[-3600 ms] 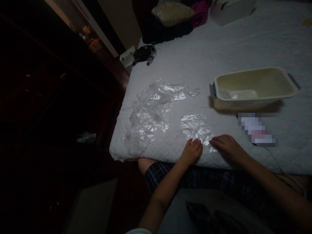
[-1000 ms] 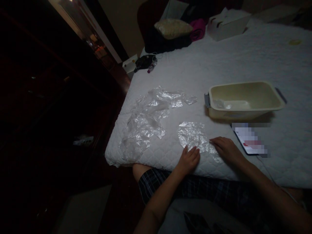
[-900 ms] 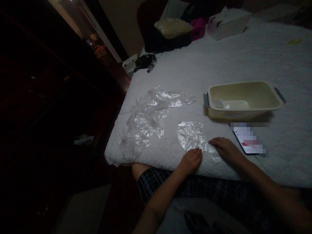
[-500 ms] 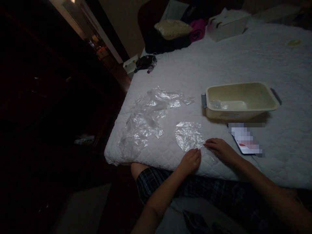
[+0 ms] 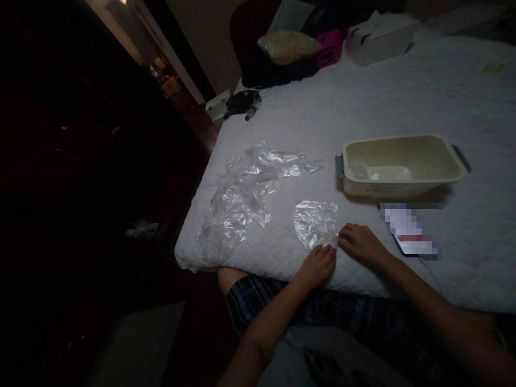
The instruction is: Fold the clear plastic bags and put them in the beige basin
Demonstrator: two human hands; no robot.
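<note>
A crinkled clear plastic bag (image 5: 315, 221) lies spread on the white quilted bed in front of me. My left hand (image 5: 320, 266) is at its lower edge, fingers pressed together on the film. Close by on the right, my right hand (image 5: 360, 243) has its fingers closed at the bag's lower right corner; the exact grip is hidden by the fingers. To the left, several more clear plastic bags (image 5: 231, 207) lie in a loose, overlapping heap.
A cream plastic bin (image 5: 403, 188) with grey handles stands beyond my right hand, some clear plastic inside. A phone (image 5: 415, 244) with a blurred screen lies before it. A white box (image 5: 381, 43), a cushion (image 5: 288, 45) and a rolled magenta cloth (image 5: 330, 48) are at the back.
A piece of clear film that lay below my right hand no longer shows. My right hand's fingers have curled in more at the bag's corner. My left hand has barely moved.
</note>
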